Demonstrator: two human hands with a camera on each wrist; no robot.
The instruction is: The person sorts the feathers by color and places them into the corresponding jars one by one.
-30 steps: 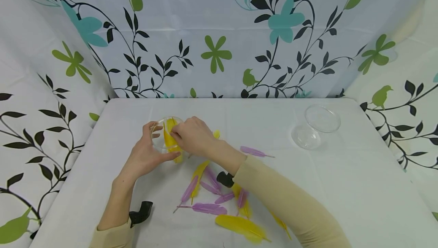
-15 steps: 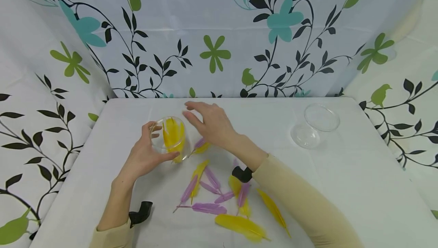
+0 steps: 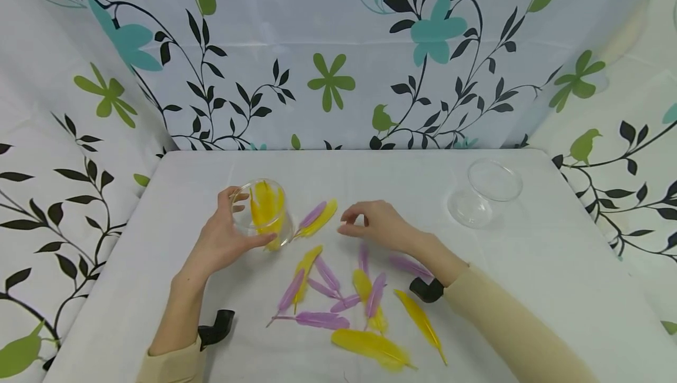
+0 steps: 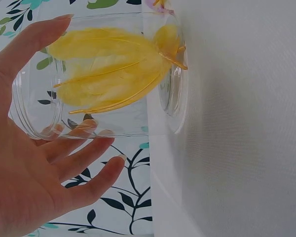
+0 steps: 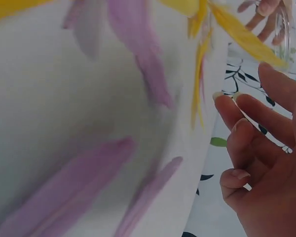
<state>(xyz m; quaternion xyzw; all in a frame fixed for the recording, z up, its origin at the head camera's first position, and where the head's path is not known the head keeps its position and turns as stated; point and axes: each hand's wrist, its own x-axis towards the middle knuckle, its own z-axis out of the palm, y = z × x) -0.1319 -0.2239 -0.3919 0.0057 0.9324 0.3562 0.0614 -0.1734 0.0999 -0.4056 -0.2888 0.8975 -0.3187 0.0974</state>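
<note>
My left hand (image 3: 224,233) holds a clear jar (image 4: 130,123) from its left side, with the thumb and fingers around the wall near the rim. Inside the jar stand several yellow feathers (image 4: 103,69). My right hand (image 3: 381,223) is over the table to the right of the jar, its fingers loosely bent with nothing between them. Between the jar and that hand lie a purple feather (image 3: 313,214) and a yellow feather (image 3: 324,221), side by side. More purple feathers (image 3: 321,320) and yellow feathers (image 3: 370,345) are scattered nearer the front, some overlapping.
A second clear jar (image 3: 471,209) stands upright at the back right of the white-covered table (image 3: 550,289). Patterned curtains (image 3: 254,13) hang behind the table and along both sides. Black wrist mounts (image 3: 217,327) stick out from the sleeves.
My right hand has come out of the jar's mouth and moved right, uncovering the feather pair beside the jar. The yellow feathers stay in the jar. My left hand keeps its grip.
</note>
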